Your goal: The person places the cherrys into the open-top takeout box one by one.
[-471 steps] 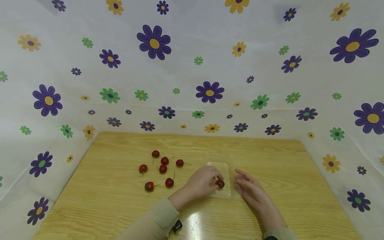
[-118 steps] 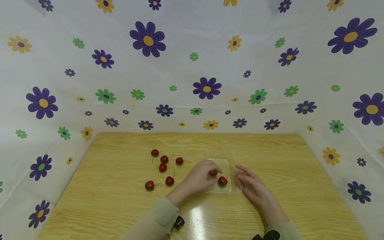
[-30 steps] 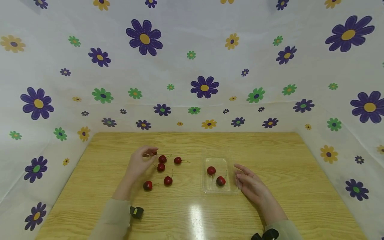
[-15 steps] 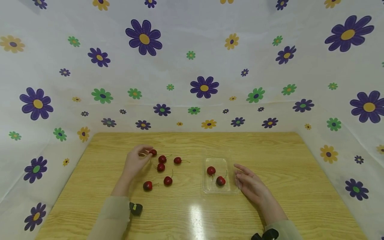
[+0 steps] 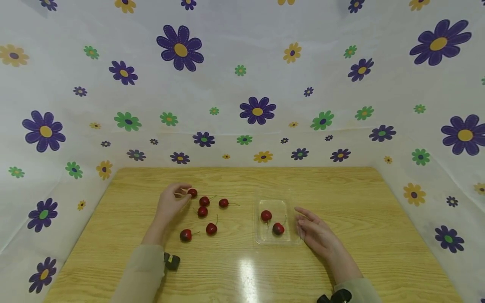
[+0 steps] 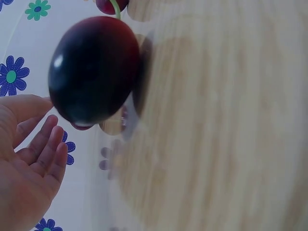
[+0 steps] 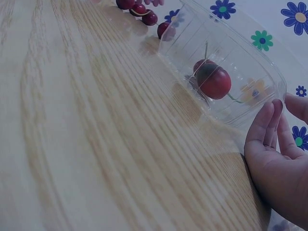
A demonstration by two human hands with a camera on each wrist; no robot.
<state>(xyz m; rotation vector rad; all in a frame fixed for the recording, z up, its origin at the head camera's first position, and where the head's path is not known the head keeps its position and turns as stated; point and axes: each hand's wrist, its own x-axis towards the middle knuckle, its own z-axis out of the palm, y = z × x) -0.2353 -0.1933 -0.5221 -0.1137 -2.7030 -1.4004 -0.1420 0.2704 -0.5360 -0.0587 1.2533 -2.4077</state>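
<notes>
My left hand (image 5: 169, 205) pinches a dark red cherry (image 5: 193, 192) at the back left of the group, thumb and index finger at its sides. A much nearer cherry (image 6: 94, 70) hides the fingertip contact in the left wrist view. My right hand (image 5: 318, 237) rests beside a clear plastic container (image 5: 265, 243), relaxed fingers touching its right side; its fingertips lie right at the rim in the right wrist view. Inside the container lie a red cherry (image 5: 266, 216) and a two-tone, partly dark cherry (image 5: 278, 229), both with stems.
Several cherries with stems lie loose to the left of the container: one cherry (image 5: 204, 201) right by the pinched one, a cherry (image 5: 224, 203) farther right and a cherry (image 5: 211, 229) nearer the front. A flowered white sheet (image 5: 212, 84) encloses the wooden table (image 5: 227, 273).
My left hand has set two cherries in the container, one after the other, then moved left to the back-left cherry and drawn its fingers slightly back. My right hand stays at the container.
</notes>
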